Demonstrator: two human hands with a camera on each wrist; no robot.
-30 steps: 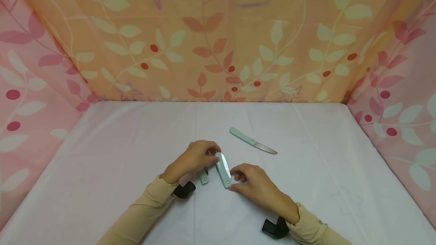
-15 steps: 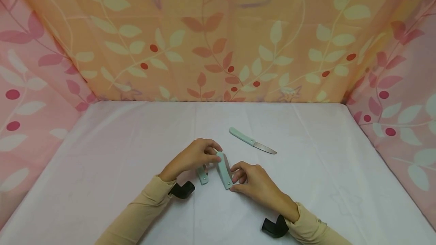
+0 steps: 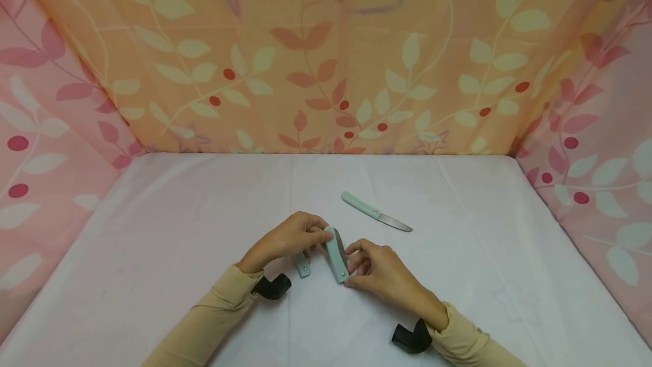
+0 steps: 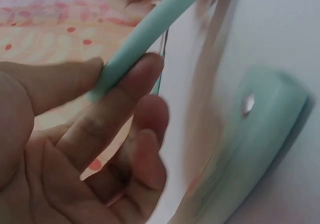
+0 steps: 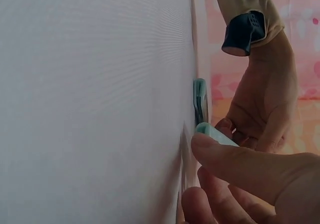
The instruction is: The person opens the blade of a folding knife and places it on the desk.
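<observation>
A mint-green folding knife [image 3: 336,255] stands on its edge on the white table cloth [image 3: 458,276], held between both hands. My left hand [image 3: 322,234] pinches its far end, and the left wrist view shows thumb and finger on the handle [image 4: 142,36]. My right hand [image 3: 351,269] pinches the near end, with the thumb on the handle [image 5: 216,133]. A second, smaller mint-green folded knife [image 3: 304,265] lies flat on the cloth under my left hand; it also shows as the folded knife [image 4: 250,139] and the folded knife [image 5: 200,100].
An opened mint-handled knife [image 3: 376,212] lies on the cloth beyond my hands, blade pointing right. Patterned fabric walls [image 3: 326,61] close in the back and both sides. Black wrist straps [image 3: 272,286] sit on both sleeves.
The held knife has turned from lying flat, blade side showing, to standing on its edge. Both hands shifted slightly closer around it. The other two knives stayed put.
</observation>
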